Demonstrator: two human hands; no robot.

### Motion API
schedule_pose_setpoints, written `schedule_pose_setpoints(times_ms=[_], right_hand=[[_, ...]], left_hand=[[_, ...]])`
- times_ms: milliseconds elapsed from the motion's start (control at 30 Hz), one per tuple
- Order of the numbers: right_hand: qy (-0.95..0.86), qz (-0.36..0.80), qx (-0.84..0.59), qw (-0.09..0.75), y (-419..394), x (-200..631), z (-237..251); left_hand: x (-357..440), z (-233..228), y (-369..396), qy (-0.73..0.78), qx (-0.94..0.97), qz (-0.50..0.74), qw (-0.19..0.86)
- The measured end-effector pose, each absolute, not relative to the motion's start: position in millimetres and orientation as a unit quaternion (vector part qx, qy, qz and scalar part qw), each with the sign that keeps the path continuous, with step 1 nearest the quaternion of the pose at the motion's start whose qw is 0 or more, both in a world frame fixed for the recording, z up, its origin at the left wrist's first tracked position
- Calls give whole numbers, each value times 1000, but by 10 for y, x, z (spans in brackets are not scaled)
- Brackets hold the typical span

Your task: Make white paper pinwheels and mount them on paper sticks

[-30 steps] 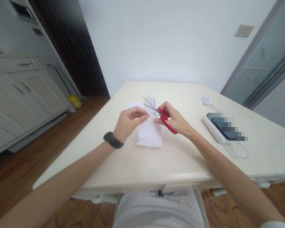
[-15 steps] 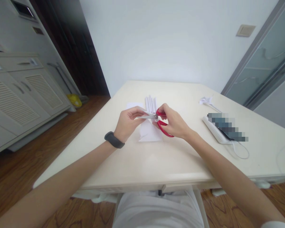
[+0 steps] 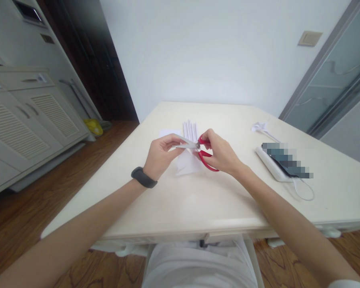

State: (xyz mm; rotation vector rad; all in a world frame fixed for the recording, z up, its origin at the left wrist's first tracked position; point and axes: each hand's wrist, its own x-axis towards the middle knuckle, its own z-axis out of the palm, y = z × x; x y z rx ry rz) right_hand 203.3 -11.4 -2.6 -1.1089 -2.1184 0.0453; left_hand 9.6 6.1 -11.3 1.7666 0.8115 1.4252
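Two hands meet at a sheet of white paper above the surface: the left hand has thumb and forefinger pinched at its upper edge, apparently to steady it, though the blades partly hide that grip. The right hand has its fingers curled through the red handles of the scissors, spread so that the blades stand parted at the paper's top, while slim white rolls lie side by side just beyond, probably to keep them together.
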Motion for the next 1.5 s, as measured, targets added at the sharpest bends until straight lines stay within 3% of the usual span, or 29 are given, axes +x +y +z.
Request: schedule_pose_setpoints(times_ms=[1500], right_hand=[[-817, -118, -454, 335, -117, 2058, 21]], left_hand=[[122, -131, 43, 298, 680, 582, 331]])
